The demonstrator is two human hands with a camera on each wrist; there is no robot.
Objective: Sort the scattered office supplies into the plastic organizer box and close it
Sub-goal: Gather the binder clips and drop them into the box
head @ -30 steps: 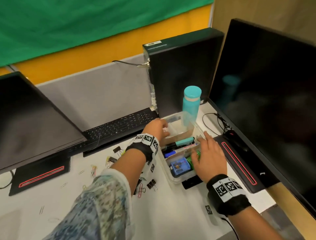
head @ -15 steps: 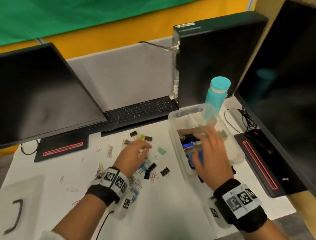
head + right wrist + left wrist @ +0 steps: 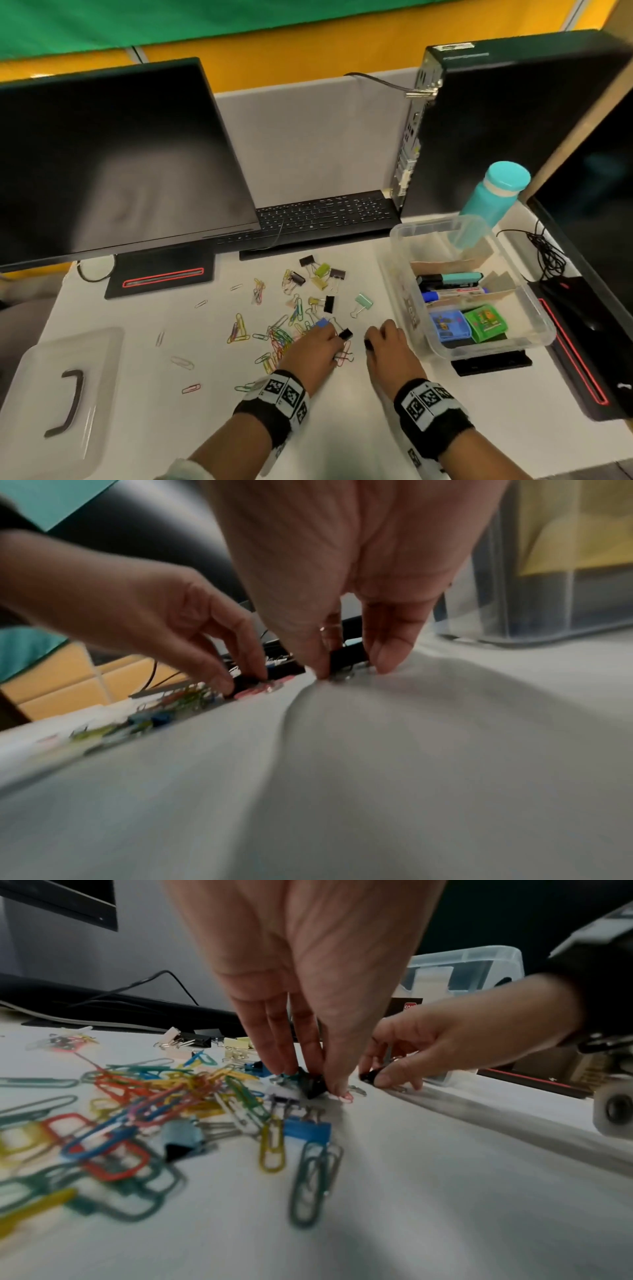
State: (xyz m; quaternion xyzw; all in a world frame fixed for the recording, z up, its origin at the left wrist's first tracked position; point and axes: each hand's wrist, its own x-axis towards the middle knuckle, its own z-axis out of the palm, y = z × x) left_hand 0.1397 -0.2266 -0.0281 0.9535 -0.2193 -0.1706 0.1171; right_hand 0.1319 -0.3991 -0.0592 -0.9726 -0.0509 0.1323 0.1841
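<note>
Coloured paper clips (image 3: 277,337) and binder clips (image 3: 320,274) lie scattered on the white desk. In the left wrist view my left hand (image 3: 313,1084) pinches a black binder clip (image 3: 310,1089) at the pile's right edge. Just to its right, my right hand (image 3: 352,666) pinches another black binder clip (image 3: 347,651) against the desk. In the head view the left hand (image 3: 334,342) and right hand (image 3: 371,342) sit side by side. The clear organizer box (image 3: 399,274) stands open to the right, holding markers (image 3: 452,293), a blue case (image 3: 448,325) and a green case (image 3: 486,322).
The box's clear lid (image 3: 61,387) with a dark handle lies at the front left. A monitor (image 3: 113,161), keyboard (image 3: 322,212), computer tower (image 3: 507,120) and teal bottle (image 3: 493,198) stand behind. A second monitor (image 3: 589,240) and cables line the right side.
Both hands have left the organizer box and dropped to the clip pile; the left arrived first, then the right. Each now pinches a black binder clip. The head view swung left.
</note>
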